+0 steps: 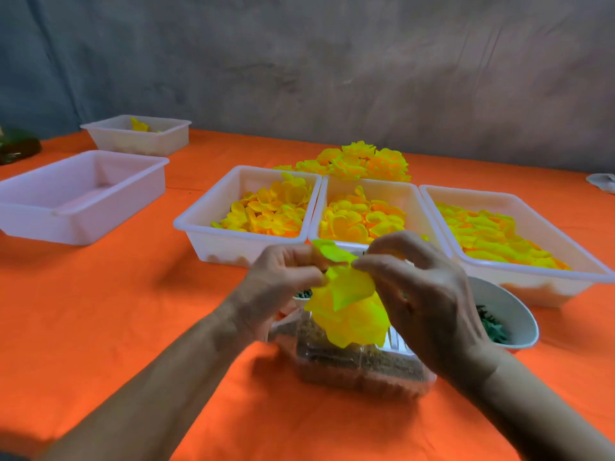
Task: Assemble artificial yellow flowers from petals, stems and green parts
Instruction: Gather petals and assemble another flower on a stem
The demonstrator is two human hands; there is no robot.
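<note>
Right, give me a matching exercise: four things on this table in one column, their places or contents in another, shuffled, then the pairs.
Things
1. half-made flower
2. near-left tub
3. bowl
4. finished flowers

Descriptions
A. holds green parts
B. piled behind the petal tubs
C. held between both hands
D. holds no petals

Pairs: 1-C, 2-D, 3-A, 4-B

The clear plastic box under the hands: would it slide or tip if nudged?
The clear plastic box looks thin-walled, so probably light and likely to slide on the orange cloth. It sits low and wide, so tipping seems unlikely.
</note>
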